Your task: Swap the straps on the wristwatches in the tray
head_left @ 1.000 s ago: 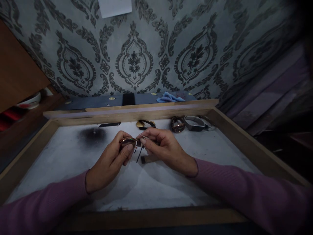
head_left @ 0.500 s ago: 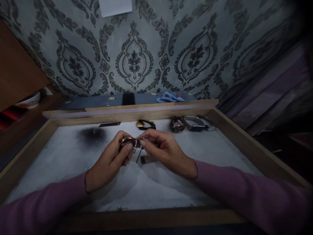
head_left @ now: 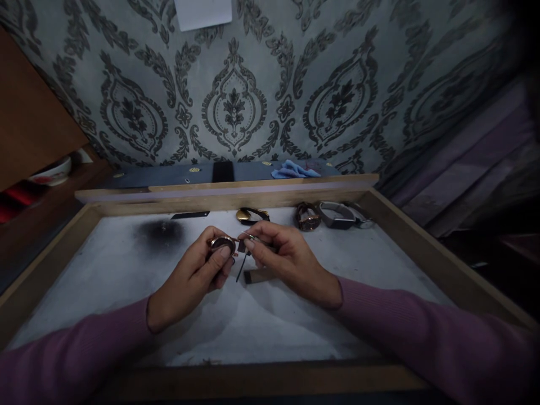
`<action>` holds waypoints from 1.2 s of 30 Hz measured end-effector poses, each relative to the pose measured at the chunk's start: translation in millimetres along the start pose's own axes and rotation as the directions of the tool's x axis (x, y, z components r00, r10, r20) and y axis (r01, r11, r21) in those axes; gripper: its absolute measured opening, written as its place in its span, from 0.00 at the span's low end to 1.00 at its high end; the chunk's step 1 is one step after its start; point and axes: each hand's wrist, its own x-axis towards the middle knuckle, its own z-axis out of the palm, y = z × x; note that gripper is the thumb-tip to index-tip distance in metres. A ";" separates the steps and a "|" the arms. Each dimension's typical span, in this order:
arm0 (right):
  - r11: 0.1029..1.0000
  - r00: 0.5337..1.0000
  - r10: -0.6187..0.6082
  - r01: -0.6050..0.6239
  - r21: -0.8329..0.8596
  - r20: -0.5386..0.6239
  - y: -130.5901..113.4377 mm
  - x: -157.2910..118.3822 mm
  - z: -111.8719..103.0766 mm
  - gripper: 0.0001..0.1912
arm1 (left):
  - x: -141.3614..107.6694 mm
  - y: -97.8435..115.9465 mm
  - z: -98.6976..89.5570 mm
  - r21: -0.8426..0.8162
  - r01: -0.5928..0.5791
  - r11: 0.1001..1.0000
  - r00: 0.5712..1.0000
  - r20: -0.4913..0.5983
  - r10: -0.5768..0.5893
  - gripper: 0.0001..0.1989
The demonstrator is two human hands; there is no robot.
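Note:
A round watch [head_left: 223, 243] with a gold-coloured rim is gripped between the thumb and fingers of my left hand [head_left: 192, 275]. Close beside it, my right hand [head_left: 291, 260] pinches a thin metal tool [head_left: 246, 235] at the watch's strap side. A short dark strap piece shows between the two hands. Below them a thin black stick [head_left: 241, 269] slants down, and a brown strip with a dark end [head_left: 257, 275] lies on the white surface, partly under my right hand.
A wooden-rimmed tray [head_left: 270, 376] surrounds the work. Along its back are a black flat strip [head_left: 190, 215], a gold watch [head_left: 243, 215], a brown watch [head_left: 307, 218] and a grey-banded watch [head_left: 337, 215]. A blue cloth [head_left: 294, 169] lies behind the rim.
The watch and the tool tip have drawn slightly apart, with my right hand shifted a little to the right. The whole view has moved slightly.

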 end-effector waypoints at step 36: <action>0.997 0.999 -0.042 0.041 -0.069 -0.006 0.5 0.1 0.4 0.07 | -0.5 -1.8 -0.1 -0.020 0.010 1.000 1.000 0.020 -0.010 0.09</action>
